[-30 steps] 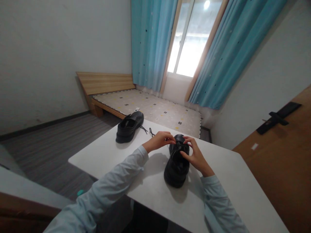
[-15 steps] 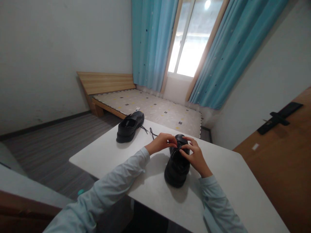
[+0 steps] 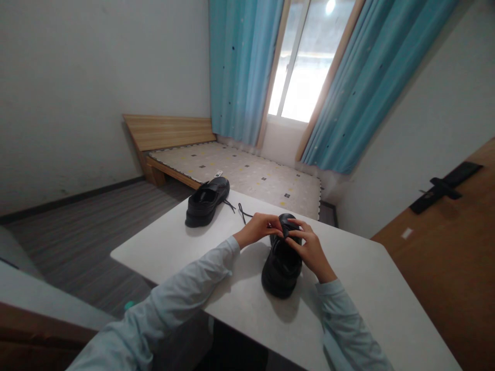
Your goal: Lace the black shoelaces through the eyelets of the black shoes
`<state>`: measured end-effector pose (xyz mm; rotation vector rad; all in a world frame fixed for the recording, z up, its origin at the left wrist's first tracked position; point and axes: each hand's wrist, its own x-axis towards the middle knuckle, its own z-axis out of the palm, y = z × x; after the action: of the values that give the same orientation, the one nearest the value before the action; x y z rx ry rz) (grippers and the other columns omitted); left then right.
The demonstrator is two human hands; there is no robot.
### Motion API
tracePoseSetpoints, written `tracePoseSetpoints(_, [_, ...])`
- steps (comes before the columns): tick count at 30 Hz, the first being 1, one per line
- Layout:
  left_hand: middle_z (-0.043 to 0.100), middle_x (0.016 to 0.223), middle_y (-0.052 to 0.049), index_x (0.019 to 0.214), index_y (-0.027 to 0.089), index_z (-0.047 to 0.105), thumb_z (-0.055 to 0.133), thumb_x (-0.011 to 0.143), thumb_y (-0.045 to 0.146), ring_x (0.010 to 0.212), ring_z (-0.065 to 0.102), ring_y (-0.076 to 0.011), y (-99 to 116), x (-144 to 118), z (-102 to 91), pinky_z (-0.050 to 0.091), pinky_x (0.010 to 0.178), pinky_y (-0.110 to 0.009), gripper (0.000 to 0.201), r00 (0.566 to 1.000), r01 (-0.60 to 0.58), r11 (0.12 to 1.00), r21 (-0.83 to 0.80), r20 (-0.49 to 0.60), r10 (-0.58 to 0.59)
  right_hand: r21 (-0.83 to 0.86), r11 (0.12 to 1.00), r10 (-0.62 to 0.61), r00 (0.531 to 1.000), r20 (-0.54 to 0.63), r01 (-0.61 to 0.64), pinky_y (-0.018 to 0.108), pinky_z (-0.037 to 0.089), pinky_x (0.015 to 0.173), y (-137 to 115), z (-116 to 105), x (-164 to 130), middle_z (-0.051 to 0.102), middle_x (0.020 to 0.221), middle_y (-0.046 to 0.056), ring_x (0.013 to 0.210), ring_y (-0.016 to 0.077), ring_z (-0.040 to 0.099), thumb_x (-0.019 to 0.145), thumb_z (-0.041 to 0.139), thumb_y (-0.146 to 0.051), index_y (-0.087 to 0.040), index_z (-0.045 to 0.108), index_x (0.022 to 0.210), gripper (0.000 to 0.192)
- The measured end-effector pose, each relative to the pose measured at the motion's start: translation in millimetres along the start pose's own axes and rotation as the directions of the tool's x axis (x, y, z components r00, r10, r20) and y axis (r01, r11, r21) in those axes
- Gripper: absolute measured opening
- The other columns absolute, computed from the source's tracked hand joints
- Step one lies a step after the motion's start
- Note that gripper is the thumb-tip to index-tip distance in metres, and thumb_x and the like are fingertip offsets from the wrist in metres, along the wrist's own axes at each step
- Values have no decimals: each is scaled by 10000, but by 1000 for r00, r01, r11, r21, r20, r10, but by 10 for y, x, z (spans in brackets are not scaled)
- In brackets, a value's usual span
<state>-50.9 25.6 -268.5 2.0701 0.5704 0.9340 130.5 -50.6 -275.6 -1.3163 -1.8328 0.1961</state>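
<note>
At frame centre on the white table (image 3: pixel 174 247), the left hand (image 3: pixel 257 228) and right hand (image 3: pixel 309 250) pinch the lace at the near black shoe (image 3: pixel 282 263)'s front — fingers closed for fine grip — with 1 more black shoe (image 3: pixel 204 201) upper left.

Single head view, forward and down over the table (image 3: pixel 359 288).

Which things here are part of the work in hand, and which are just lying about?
In hand:
- near black shoe, on the white table
- left hand and right hand, both pinching at its lacing area
- loose black lace, trailing toward the left hand

Lying about:
- second black shoe, untouched at the table's far side
- bed
- blue curtains
</note>
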Motion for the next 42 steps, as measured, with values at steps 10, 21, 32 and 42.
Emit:
tracePoseSetpoints(10, [647,851,-47,795,165,660,766,617,440,886,560,-190,-22,5,-16,428,821,-296,345,989,-145,974,175,-4,148,25,999,44,999,-23,-43,466,402,933,-45,12,5,605,1115,108,1053,270,534,724,661,-242,-207,676,700,45])
tracePoseSetpoints(21, [499,1266,-155,1257,160,403,747,665,357,1203,478,-250,-127,-23,48,368,1016,-404,711,982,-82,995,-57,164,90,29,1000,-13,999,48,11,435,393,941,-117,-130,31,612,1079,94,1045,249,553,791,594,-244,-206,611,681,117])
tracePoseSetpoints(32, [487,1290,-180,1280,141,368,749,665,335,1233,459,-248,-131,-29,54,336,1053,-410,749,982,-70,994,-84,171,83,300,950,103,993,-52,-83,409,456,894,-79,-239,44,619,1031,84,1006,224,581,846,550,-325,-209,558,733,162])
tracePoseSetpoints(42, [483,1297,-168,1278,157,385,754,660,334,1234,458,-252,-142,-21,53,342,1045,-412,741,984,-45,997,-59,169,54,650,731,284,959,-10,-210,442,497,890,-166,-387,45,651,1046,64,826,193,668,838,561,-406,-224,505,764,204])
